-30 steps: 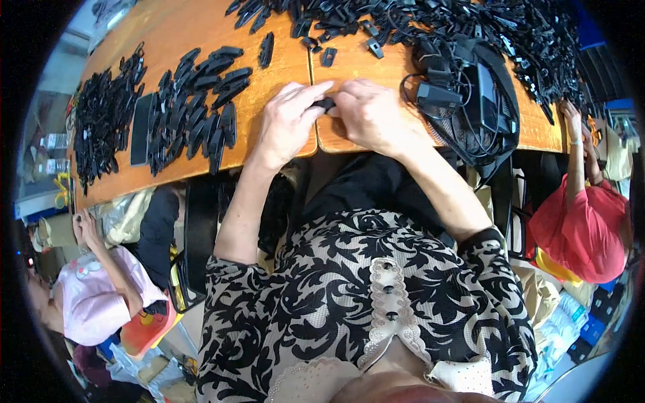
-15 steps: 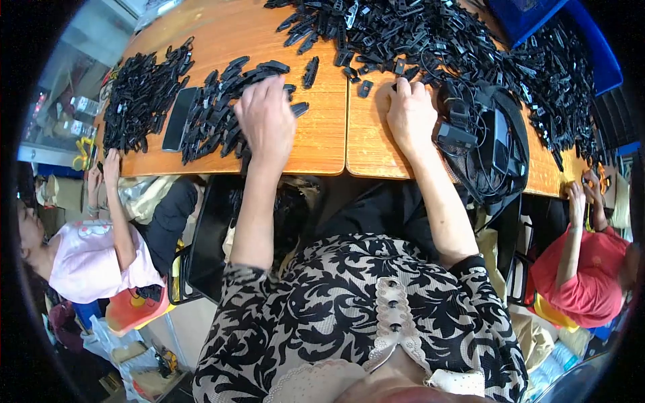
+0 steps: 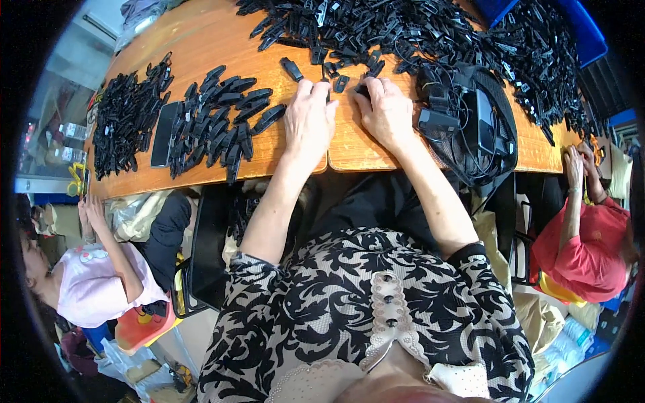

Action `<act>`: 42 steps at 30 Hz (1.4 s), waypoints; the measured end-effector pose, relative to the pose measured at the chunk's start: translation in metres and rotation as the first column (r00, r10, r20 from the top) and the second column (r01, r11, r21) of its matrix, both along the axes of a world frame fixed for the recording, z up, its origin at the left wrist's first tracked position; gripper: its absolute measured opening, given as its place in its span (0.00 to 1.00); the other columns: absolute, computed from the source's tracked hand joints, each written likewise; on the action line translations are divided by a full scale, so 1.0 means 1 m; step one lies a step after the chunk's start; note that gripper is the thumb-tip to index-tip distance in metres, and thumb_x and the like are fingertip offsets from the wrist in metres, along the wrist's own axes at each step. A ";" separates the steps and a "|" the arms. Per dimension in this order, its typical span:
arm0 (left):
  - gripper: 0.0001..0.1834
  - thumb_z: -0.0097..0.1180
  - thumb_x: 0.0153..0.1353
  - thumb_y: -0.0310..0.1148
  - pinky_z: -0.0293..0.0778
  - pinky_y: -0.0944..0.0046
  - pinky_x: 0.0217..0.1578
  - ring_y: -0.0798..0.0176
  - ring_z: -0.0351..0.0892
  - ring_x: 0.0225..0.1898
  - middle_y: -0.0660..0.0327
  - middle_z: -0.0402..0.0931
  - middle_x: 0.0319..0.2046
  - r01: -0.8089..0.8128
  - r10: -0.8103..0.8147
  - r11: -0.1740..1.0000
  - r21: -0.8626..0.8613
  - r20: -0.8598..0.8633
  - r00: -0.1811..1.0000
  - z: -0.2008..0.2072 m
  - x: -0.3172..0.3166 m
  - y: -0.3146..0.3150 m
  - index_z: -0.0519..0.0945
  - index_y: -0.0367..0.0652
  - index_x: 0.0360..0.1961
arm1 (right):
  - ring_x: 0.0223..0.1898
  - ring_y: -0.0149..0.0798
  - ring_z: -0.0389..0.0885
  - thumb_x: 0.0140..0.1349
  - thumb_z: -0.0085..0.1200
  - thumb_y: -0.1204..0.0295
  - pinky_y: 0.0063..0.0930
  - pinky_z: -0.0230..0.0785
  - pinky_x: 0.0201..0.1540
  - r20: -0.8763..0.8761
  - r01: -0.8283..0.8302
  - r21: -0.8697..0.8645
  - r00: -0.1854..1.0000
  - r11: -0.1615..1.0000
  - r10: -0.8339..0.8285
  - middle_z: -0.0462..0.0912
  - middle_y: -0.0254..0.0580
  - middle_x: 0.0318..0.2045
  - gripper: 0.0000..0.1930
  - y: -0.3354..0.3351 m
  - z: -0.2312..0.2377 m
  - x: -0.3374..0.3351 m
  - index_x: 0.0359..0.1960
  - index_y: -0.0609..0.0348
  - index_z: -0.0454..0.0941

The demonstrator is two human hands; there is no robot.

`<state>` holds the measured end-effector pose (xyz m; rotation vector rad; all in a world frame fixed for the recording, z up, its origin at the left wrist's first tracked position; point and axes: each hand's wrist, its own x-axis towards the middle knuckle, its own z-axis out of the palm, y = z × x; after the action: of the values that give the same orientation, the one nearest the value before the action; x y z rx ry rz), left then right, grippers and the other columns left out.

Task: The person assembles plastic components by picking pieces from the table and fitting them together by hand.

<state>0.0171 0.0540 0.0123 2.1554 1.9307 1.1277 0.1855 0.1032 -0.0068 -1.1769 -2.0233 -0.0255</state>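
Observation:
My left hand (image 3: 309, 122) rests at the table's front middle, fingers curled. A sliver of a black plastic piece shows between its thumb and forefinger; most of it is hidden. Across the table seam my right hand (image 3: 388, 114) is closed, pinching a small black plastic piece (image 3: 361, 88) at its thumb and fingertips. Just beyond both hands lie a loose buckle-like black piece (image 3: 291, 68) and a small black part (image 3: 341, 83). Left of my left hand, longer black clip-like pieces (image 3: 232, 111) are spread in a group, one (image 3: 269, 119) close to the wrist.
A big heap of black parts (image 3: 376, 27) covers the far side, under a blue bin (image 3: 584, 33). A black mesh bag with cables (image 3: 497, 134) sits right of my hands. A phone (image 3: 163, 134) separates two left groups. People work at left (image 3: 101, 269) and right (image 3: 578, 248).
My left hand has come away from the clip-like group on the left and moved right, close to my right hand. The right hand has shifted slightly left. The whole view has shifted a little.

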 end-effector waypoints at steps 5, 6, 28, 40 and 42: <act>0.16 0.57 0.67 0.22 0.81 0.53 0.45 0.45 0.83 0.42 0.45 0.79 0.50 0.053 -0.077 0.993 0.105 0.240 0.968 -0.004 -0.016 -0.009 0.82 0.38 0.55 | 0.37 0.52 0.83 0.59 0.66 0.66 0.46 0.77 0.37 0.069 0.029 -0.013 0.997 0.999 -0.028 0.80 0.49 0.33 0.11 -0.011 0.000 0.003 0.34 0.58 0.79; 0.20 0.52 0.67 0.17 0.79 0.51 0.52 0.44 0.82 0.48 0.46 0.79 0.55 0.119 -0.133 0.990 0.070 0.261 0.956 0.008 -0.017 -0.009 0.82 0.40 0.58 | 0.37 0.51 0.83 0.60 0.66 0.66 0.46 0.77 0.37 0.083 0.043 -0.022 0.996 0.999 -0.041 0.80 0.48 0.33 0.10 -0.012 0.000 0.006 0.34 0.58 0.80; 0.22 0.66 0.57 0.21 0.70 0.57 0.58 0.55 0.83 0.48 0.61 0.89 0.43 0.219 -0.211 0.975 -0.033 0.159 0.965 -0.003 -0.043 -0.019 0.84 0.46 0.54 | 0.38 0.54 0.84 0.62 0.64 0.68 0.46 0.77 0.41 -0.012 -0.415 -0.106 0.909 0.903 0.416 0.81 0.47 0.36 0.10 -0.015 0.014 0.006 0.41 0.59 0.84; 0.20 0.69 0.55 0.24 0.71 0.58 0.53 0.56 0.83 0.43 0.60 0.88 0.38 0.263 -0.262 0.965 0.015 0.141 0.955 -0.010 -0.042 -0.014 0.85 0.46 0.51 | 0.35 0.50 0.80 0.53 0.66 0.71 0.44 0.75 0.36 0.131 -0.481 -0.011 0.868 0.877 0.478 0.77 0.44 0.29 0.09 -0.014 0.010 -0.014 0.28 0.59 0.76; 0.19 0.68 0.56 0.24 0.69 0.55 0.55 0.54 0.82 0.46 0.59 0.88 0.39 0.261 -0.258 0.965 -0.014 0.104 0.960 -0.006 -0.047 -0.015 0.85 0.47 0.50 | 0.36 0.51 0.82 0.56 0.65 0.72 0.43 0.77 0.38 0.040 -0.472 -0.066 0.879 0.879 0.475 0.79 0.45 0.31 0.07 -0.009 0.008 -0.013 0.31 0.59 0.79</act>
<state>-0.0298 0.0388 0.0062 2.2083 1.5562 1.1303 0.1728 0.0944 0.0013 -0.6860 -2.3247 0.2449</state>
